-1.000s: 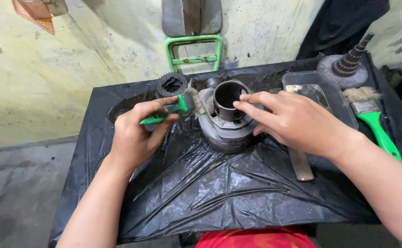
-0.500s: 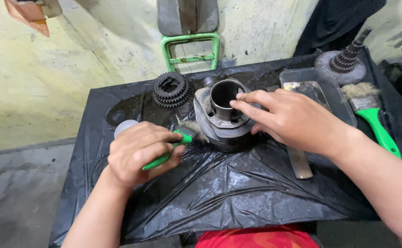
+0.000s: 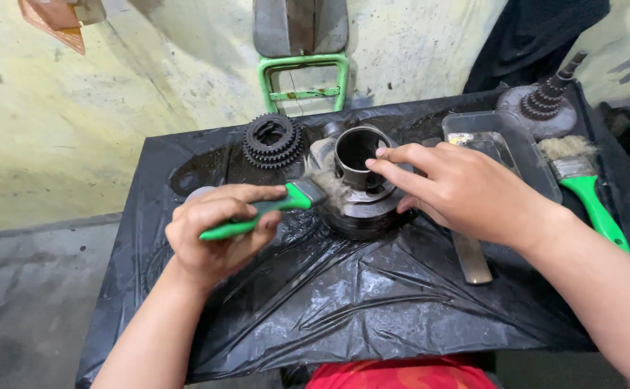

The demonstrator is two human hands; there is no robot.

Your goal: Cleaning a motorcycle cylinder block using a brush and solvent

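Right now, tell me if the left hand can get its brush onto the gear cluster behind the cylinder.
Probably yes. The left hand holds the green brush against the cylinder; the gear cluster sits uncovered just beyond it.

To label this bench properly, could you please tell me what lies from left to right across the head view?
Left hand holding green-handled brush → gear cluster → metal cylinder → right hand → clear tray → second green brush.
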